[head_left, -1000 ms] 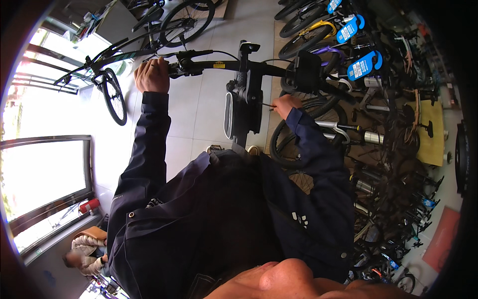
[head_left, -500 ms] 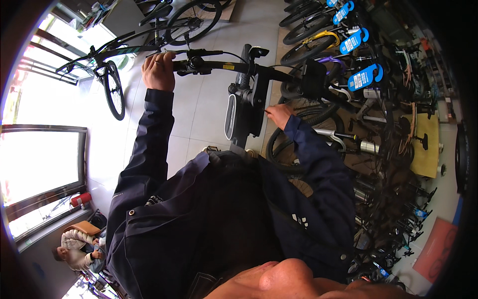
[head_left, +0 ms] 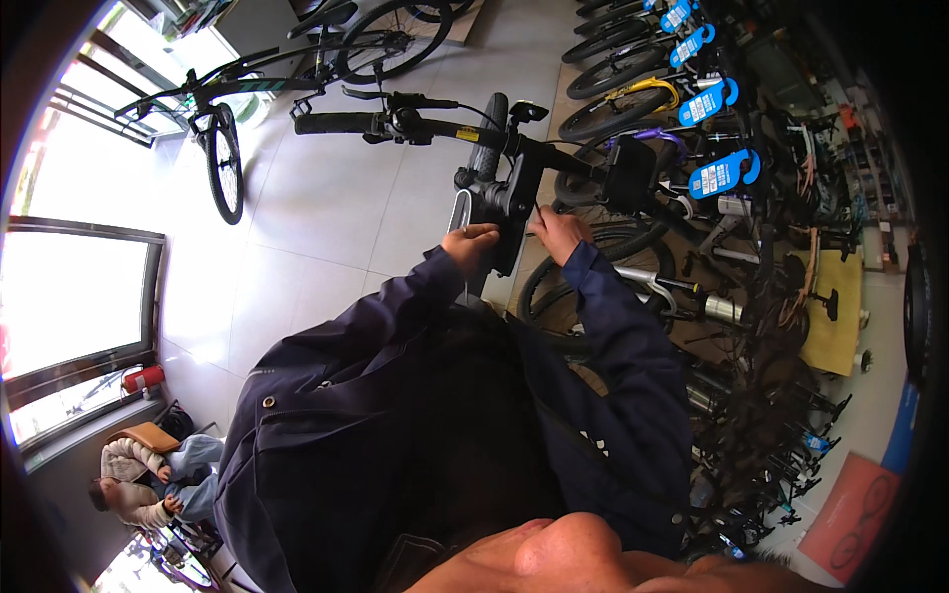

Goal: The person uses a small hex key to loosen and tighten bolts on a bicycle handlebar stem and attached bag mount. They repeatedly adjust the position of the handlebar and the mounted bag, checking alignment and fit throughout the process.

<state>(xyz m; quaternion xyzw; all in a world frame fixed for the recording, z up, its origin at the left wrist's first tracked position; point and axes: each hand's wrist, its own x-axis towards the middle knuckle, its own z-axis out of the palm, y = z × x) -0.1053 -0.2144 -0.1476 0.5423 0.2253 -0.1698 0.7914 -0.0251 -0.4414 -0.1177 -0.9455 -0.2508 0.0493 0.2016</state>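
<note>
Left hand (head_left: 469,249) off grip (head_left: 336,123); now at black case (head_left: 514,235)

Harsh daylight pours from nine o'clock, bleaching the window (head_left: 79,301) white and glaring off the floor tiles (head_left: 272,272). The dark clothing (head_left: 455,425) at six o'clock and bikes (head_left: 776,450) toward four lie in shadow; fisheye edges curve into black.

Handlebar (head_left: 450,129) beyond both hands (head_left: 468,248)

The left hand (head_left: 472,249) and right hand (head_left: 560,234) flank a bicycle's black frame (head_left: 512,222) (handlebar (head_left: 435,127) just beyond).
</note>
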